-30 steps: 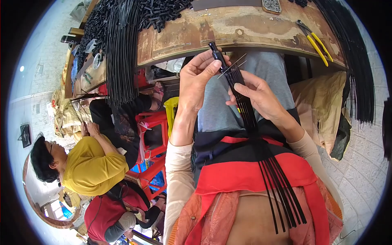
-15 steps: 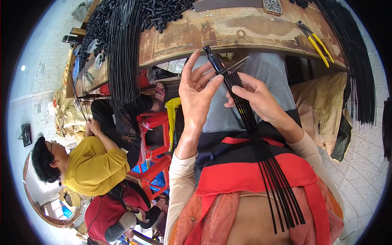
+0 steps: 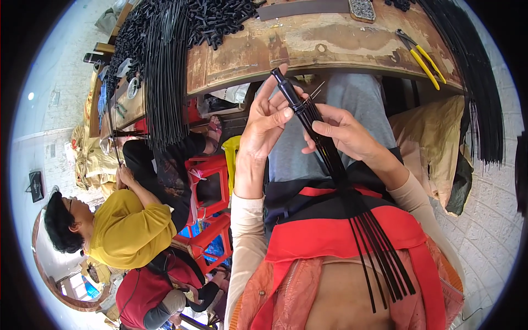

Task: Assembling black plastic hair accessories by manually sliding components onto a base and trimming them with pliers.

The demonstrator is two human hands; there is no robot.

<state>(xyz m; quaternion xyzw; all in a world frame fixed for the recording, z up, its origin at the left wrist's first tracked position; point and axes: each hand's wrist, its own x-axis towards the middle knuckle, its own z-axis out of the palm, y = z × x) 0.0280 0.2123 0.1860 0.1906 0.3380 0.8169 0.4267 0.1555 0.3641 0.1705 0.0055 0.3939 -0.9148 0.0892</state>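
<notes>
A glossy black plastic tube (image 3: pixel 287 89) with a ringed collar tilts up and to the left in front of me. Thin black rods (image 3: pixel 329 157), which look like umbrella ribs, run from its collar down over my lap and fan out on my apron. My left hand (image 3: pixel 262 125) grips the tube from the left, thumb pressed at the collar and fingers behind. Just below the collar, my right hand (image 3: pixel 347 133) pinches the bundle of rods between thumb and fingers. A few thin rod ends (image 3: pixel 315 91) stick out to the upper right beside the collar.
Ahead lies a worn wooden table (image 3: pixel 308 47) with piled black tubes (image 3: pixel 220 23), a hanging bundle of rods (image 3: pixel 166 82) and yellow-handled pliers (image 3: pixel 422 59). More rods (image 3: pixel 478 88) hang at the right. Red stools (image 3: pixel 212 181) and a person in yellow (image 3: pixel 129 225) are at the left.
The tube has moved slightly down and left. My left thumb and fingers have closed in on its collar. The thin rod ends that stuck out crosswise have shifted left and point more upward.
</notes>
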